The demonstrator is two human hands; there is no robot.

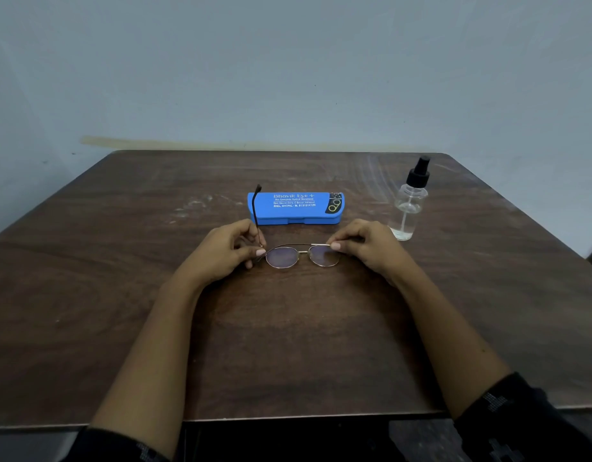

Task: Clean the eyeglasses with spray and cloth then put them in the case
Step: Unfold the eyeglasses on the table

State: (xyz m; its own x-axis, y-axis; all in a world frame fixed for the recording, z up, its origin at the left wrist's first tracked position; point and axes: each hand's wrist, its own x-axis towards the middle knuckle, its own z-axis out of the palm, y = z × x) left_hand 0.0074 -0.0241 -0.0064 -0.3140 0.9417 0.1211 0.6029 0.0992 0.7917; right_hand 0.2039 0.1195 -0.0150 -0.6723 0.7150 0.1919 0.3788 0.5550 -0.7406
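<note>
The thin metal-framed eyeglasses (283,257), with oval, faintly tinted lenses, were held just in front of the closed blue glasses case (294,208), one end pinched by the left hand (221,251) and the other by the right hand (371,248). One temple was raised across the case's left end. A clear spray bottle (408,205) with a black nozzle was stood to the right of the case on the wooden table (288,345).

The table (88,295) looks like dark, scuffed wood; the case (294,208) matt blue plastic; the bottle (406,208) clear plastic; the glasses (301,255) thin metal.
</note>
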